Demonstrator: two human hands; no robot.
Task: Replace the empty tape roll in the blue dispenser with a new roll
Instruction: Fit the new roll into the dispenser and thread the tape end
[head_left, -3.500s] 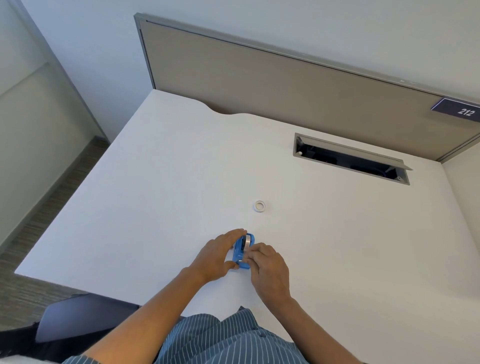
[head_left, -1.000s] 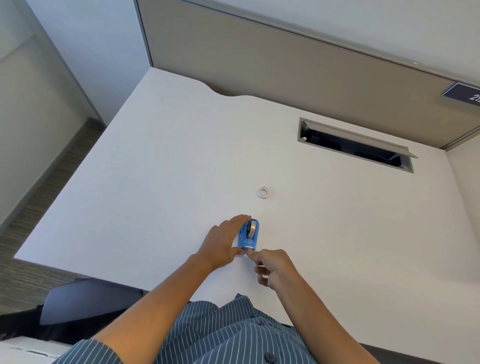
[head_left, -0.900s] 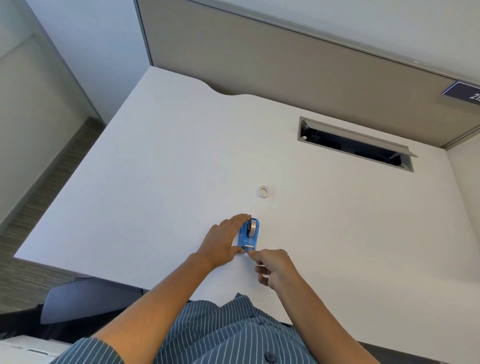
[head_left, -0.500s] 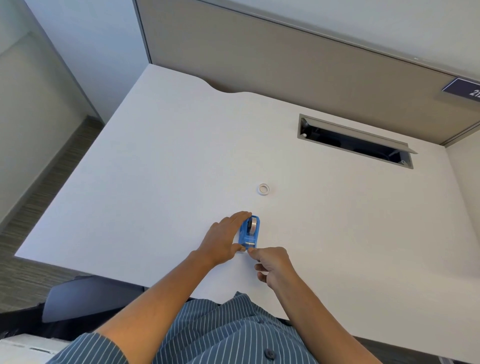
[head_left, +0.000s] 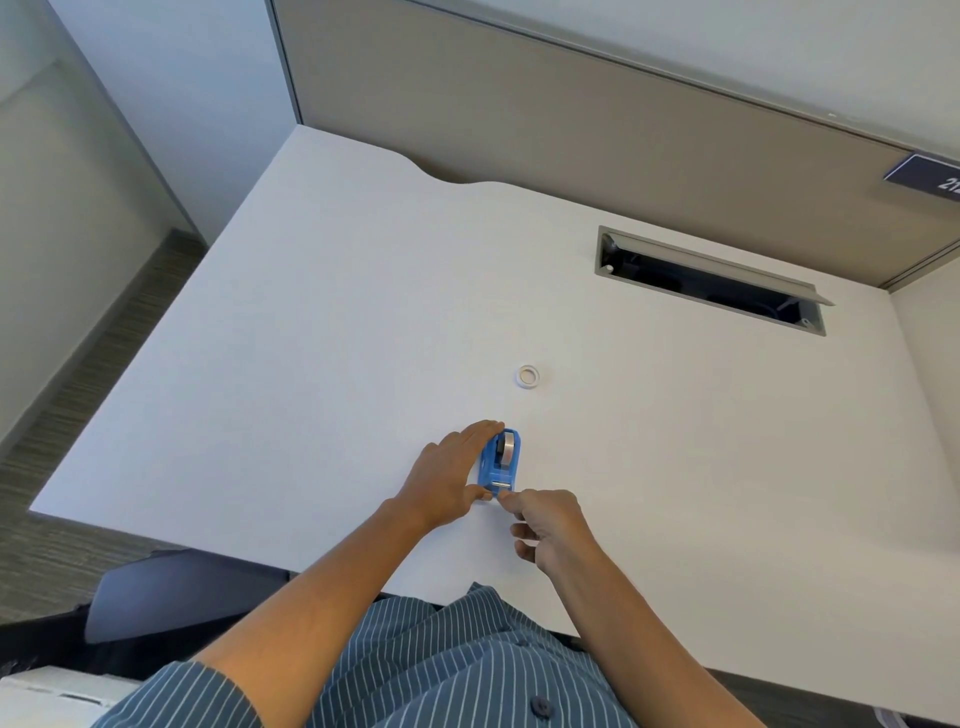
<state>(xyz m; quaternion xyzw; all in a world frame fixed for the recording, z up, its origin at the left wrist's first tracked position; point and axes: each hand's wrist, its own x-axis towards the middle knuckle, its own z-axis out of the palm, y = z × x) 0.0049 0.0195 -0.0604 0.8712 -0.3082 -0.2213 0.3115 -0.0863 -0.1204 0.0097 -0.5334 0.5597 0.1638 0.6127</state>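
The blue dispenser (head_left: 500, 464) stands on the white desk (head_left: 322, 353) near its front edge, with a tape roll (head_left: 506, 447) seated in it. My left hand (head_left: 451, 474) lies against the dispenser's left side, fingers along it and thumb at its near end. My right hand (head_left: 549, 525) is just in front of the cutter end, thumb and forefinger pinched together there; the tape end between them is too thin to make out. A small white empty core (head_left: 528, 375) lies flat on the desk beyond the dispenser.
A grey cable slot (head_left: 711, 280) with a raised flap is set into the desk at the back right. A beige partition (head_left: 571, 124) closes the far side. A dark chair (head_left: 171, 592) sits below the desk's front left edge.
My right hand came off the dispenser's right side and drew back to the cutter end, where it has stayed pinched. The left hand and the dispenser have held still over the last second.
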